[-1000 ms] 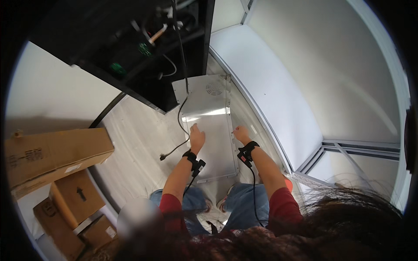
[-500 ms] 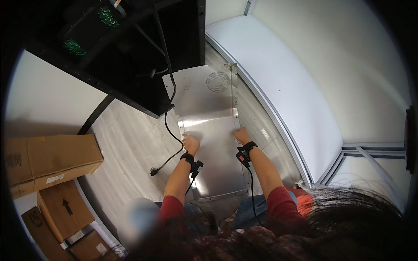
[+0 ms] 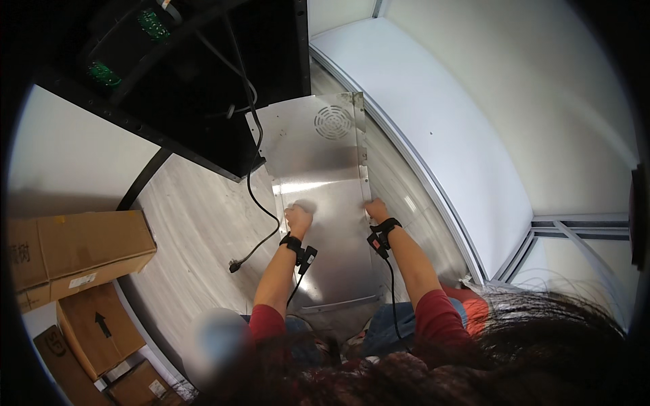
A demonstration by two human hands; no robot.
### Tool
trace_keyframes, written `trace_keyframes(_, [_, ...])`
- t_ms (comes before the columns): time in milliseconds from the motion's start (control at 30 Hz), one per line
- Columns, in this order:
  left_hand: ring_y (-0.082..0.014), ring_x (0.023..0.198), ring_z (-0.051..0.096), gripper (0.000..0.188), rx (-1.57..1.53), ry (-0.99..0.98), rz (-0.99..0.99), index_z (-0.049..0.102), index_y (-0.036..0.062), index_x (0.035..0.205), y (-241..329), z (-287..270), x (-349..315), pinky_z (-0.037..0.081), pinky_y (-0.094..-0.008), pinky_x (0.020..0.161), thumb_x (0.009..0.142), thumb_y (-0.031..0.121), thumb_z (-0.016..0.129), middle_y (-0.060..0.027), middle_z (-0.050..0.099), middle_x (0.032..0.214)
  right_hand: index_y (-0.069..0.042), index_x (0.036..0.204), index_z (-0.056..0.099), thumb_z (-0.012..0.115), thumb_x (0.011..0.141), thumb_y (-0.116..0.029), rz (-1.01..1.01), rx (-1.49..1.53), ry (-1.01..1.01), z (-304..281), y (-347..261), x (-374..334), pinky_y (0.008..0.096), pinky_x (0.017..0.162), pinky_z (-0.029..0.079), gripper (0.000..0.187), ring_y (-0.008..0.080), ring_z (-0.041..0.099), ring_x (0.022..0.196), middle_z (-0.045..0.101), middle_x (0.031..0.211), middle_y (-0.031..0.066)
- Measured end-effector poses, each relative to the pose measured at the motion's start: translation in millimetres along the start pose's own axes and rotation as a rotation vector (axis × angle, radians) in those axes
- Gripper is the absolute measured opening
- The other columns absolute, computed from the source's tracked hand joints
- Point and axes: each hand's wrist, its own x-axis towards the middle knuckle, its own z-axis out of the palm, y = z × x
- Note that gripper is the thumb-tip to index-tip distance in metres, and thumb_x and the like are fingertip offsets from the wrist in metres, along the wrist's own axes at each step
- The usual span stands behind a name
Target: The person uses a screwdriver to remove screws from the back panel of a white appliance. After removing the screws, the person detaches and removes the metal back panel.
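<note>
A long silvery sheet-metal panel, with a round slotted vent near its far end, stretches away from my knees toward the black cabinet. My left hand is closed at the panel's left edge. Across from it, my right hand is closed on the right edge, its fingertips partly hidden. Each wrist wears a black strap with a small wired device. A black power cord hangs from the cabinet, crosses the panel's far left corner and ends in a plug on the floor, left of my left hand.
The open black cabinet with green circuit boards stands at the upper left. Cardboard boxes are stacked at the lower left. A white wall panel with a metal frame rail runs along the right. Pale wood-look floor lies between.
The view has shifted slightly, so cabinet, cord and panel appear a little farther left. Both hands keep their hold on the panel's edges.
</note>
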Motion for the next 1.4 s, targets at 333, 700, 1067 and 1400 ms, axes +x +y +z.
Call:
trace_keyframes(333, [-0.0337,0.082,0.054,0.027,0.151,0.308,0.151,0.056,0.0004,0.079,-32,3,2,0.043,-0.0399,0.075,0.062,0.019,0.065,-0.0171,0.057,0.086,0.003,0.093,0.053,0.039,0.086,-0.028,-0.214,0.187,0.310,31,37,15,0.0379,0.058,0.044,0.034,0.0324,0.056,0.065,0.058,0.079,0.0218])
trace_keyframes(700, [-0.0345,0.094,0.052,0.069,-0.078,0.237,0.009,0.041,-0.0030,0.111,-24,-2,-16,0.043,-0.0422,0.079,0.063,0.036,0.070,-0.0202,0.050,0.104,0.003,0.084,0.054,0.038,0.088,-0.025,-0.057,0.295,0.373,-7,31,-13,0.0361,0.058,0.042,0.032,0.0290,0.055,0.063,0.057,0.070,0.0172])
trace_keyframes(1067, [-0.0382,0.104,0.045,0.085,-0.196,0.011,0.213,0.021,-0.0037,0.127,27,-33,-38,0.039,-0.0459,0.085,0.068,0.037,0.067,-0.0257,0.039,0.117,0.003,0.081,0.054,0.033,0.086,-0.027,-0.130,0.258,0.525,-90,0,-44,0.0460,0.068,0.040,0.037,0.0422,0.053,0.076,0.056,0.080,0.0263])
trace_keyframes(1400, [-0.0380,0.106,0.045,0.099,-0.159,-0.178,0.455,0.005,-0.0014,0.133,108,-86,-64,0.040,-0.0408,0.087,0.067,0.030,0.070,-0.0296,0.035,0.121,-0.002,0.096,0.057,0.032,0.087,-0.032,0.009,0.270,0.562,-229,-55,-21,0.0417,0.082,0.041,0.040,0.0391,0.053,0.093,0.058,0.094,0.0225])
